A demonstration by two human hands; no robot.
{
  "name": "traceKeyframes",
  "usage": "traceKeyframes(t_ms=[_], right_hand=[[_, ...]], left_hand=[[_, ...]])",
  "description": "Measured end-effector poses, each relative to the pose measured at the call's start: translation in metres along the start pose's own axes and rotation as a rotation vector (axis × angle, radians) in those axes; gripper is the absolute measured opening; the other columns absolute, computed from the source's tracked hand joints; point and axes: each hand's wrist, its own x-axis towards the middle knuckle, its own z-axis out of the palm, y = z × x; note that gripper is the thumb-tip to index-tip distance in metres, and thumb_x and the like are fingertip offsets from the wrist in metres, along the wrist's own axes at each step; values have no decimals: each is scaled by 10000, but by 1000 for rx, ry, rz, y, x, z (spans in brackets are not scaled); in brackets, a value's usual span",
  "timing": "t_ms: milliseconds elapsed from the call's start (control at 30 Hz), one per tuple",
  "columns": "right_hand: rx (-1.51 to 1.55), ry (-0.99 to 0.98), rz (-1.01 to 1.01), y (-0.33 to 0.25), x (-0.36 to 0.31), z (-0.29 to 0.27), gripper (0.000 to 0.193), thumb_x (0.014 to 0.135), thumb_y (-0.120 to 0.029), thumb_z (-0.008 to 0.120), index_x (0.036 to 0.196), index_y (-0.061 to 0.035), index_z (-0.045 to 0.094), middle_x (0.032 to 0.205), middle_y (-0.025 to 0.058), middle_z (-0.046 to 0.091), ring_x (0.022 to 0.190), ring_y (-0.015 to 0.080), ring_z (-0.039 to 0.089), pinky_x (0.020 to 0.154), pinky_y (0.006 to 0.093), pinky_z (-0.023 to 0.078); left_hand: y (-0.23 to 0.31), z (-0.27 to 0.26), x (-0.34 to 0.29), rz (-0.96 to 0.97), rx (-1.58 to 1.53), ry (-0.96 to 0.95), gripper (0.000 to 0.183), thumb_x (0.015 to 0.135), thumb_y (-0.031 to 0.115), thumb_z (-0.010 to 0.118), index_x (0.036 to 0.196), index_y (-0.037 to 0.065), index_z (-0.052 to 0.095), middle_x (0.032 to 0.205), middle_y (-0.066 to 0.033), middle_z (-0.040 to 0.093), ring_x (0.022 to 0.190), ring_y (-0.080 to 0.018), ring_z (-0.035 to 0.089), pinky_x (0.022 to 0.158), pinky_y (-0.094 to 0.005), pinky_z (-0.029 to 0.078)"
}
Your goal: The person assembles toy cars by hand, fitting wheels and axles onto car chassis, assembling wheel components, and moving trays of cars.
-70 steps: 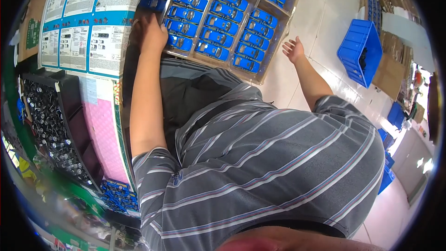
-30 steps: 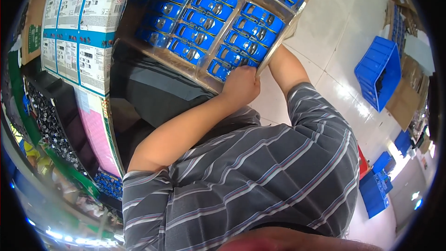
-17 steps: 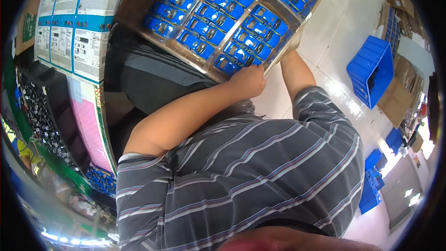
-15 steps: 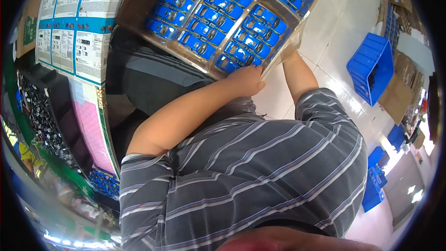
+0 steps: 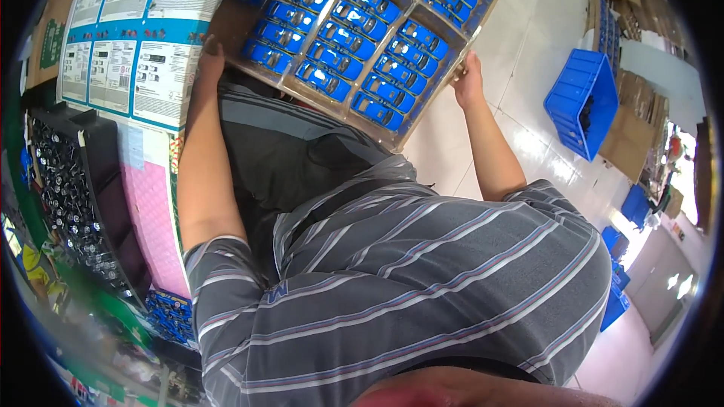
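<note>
A brown divided tray (image 5: pixel 397 136) is tilted in front of me, its compartments filled with rows of blue toy cars (image 5: pixel 329 75). The far end of the tray runs out of the picture. At the tray's right edge, my right hand (image 5: pixel 469 83) is closed on the rim, fingers partly hidden beneath. My left hand (image 5: pixel 211 64) lies in shadow against the tray's left side, beside the stack of printed boxes. Its fingers are bent at that edge and partly hidden.
White and blue printed boxes (image 5: pixel 113 38) stand on the left. Below them a black bin (image 5: pixel 102 173) holds small dark parts, next to a pink sheet (image 5: pixel 154 211). On the floor at right are a blue crate (image 5: pixel 581 105) and flattened cardboard (image 5: pixel 637 136).
My left hand has gone from the tray's near edge to its left side. My right hand has shifted up along the right edge. The tray has moved slightly left.
</note>
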Motion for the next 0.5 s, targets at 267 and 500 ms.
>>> traceKeyframes(t_ms=[267, 500], right_hand=[[-656, 35, -288, -10, 17, 13, 720, 777, -106, 681, 1438, -60, 399, 1243, 167, 624, 1124, 281, 615, 957, 377, 499], [-757, -40, -284, -65, 42, -16, 476, 770, -57, 644, 1241, -22, 582, 942, 96, 688, 858, 215, 666, 779, 351, 540]], left_hand=[[-54, 41, 5, 145, 81, -107, 471, 931, 301, 550, 1243, -42, 634, 1401, -267, 540, 1305, -440, 502, 1124, -448, 382], [-11, 13, -58, -11, 366, -822, 447, 988, 290, 418, 1256, 51, 683, 1370, -206, 590, 1259, -382, 583, 1061, -479, 454]])
